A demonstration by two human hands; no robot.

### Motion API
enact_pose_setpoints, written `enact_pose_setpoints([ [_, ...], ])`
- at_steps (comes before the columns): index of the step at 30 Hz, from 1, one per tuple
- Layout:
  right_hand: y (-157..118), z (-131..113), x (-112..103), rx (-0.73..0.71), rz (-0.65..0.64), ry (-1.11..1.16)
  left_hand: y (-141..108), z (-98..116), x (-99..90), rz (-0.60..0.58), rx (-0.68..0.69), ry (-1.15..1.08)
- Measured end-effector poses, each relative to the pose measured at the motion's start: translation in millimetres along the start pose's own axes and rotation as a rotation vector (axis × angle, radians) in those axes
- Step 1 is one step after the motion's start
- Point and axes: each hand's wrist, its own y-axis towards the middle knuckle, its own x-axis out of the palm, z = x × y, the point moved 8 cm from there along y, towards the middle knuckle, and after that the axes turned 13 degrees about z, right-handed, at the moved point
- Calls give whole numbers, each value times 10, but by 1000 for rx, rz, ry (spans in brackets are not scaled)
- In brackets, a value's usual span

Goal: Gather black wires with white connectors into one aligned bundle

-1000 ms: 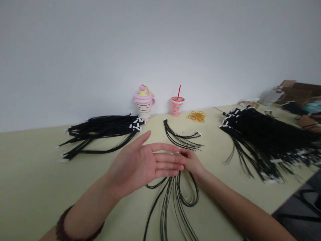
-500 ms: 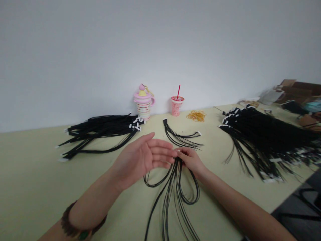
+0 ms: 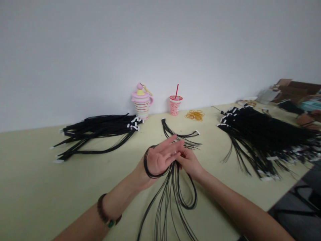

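My right hand (image 3: 188,163) pinches a bundle of thin black cables (image 3: 173,187) near its top. Some cables hang down towards the near edge, and one loop droops below the right fingers. My left hand (image 3: 163,159) is palm up with fingers extended, passed through another loop of the bundle that circles the palm. Its fingertips reach the right hand's fingers. Behind the hands, a separate black cable harness (image 3: 167,126) with a white connector lies on the table.
Black cable bundles (image 3: 100,129) lie at the left, and a larger cable pile (image 3: 263,137) at the right. Near the wall stand a pink-lidded mug (image 3: 141,102) and a red-strawed cup (image 3: 175,106), beside yellow rubber bands (image 3: 195,115). Cardboard boxes (image 3: 296,90) sit at the far right.
My left hand has moved right and entered the left cable loop, which now rises around its palm. My right hand keeps its pinch. The view has shifted slightly.
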Motion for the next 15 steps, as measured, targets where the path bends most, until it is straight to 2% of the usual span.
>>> enact_pose_setpoints([
  [2, -53, -33, 76, -34, -50, 12, 65, 7, -14, 76, -28, -38],
  [3, -72, -28, 96, -19, -55, 20, 96, 54, -69, 145, 13, 17],
  [4, -85, -17, 110, 5, -54, 31, 112, 150, -143, 229, 109, 111],
  [6, -100, -7, 127, 42, -54, 65, 62, 439, -245, 381, 429, 411],
  [7, -106, -13, 138, 47, -63, 86, 9, 559, -242, 420, 584, 603],
  [8, -109, -25, 146, 43, -73, 108, -24, 610, -218, 416, 680, 802],
  [9, -112, -38, 152, 34, -84, 127, -20, 583, -208, 376, 687, 983],
  [10, -115, -47, 158, 25, -97, 144, 20, 474, -237, 299, 590, 1123],
  [12, -122, -47, 177, 21, -135, 172, 81, 101, -380, 88, 206, 1178],
  [13, -128, -33, 193, 33, -161, 187, 63, -94, -428, -31, 19, 1093],
  [14, -133, -12, 211, 55, -188, 204, 28, -244, -438, -139, -110, 973],
  [15, -138, 13, 228, 83, -213, 222, 2, -333, -438, -207, -178, 861],
])
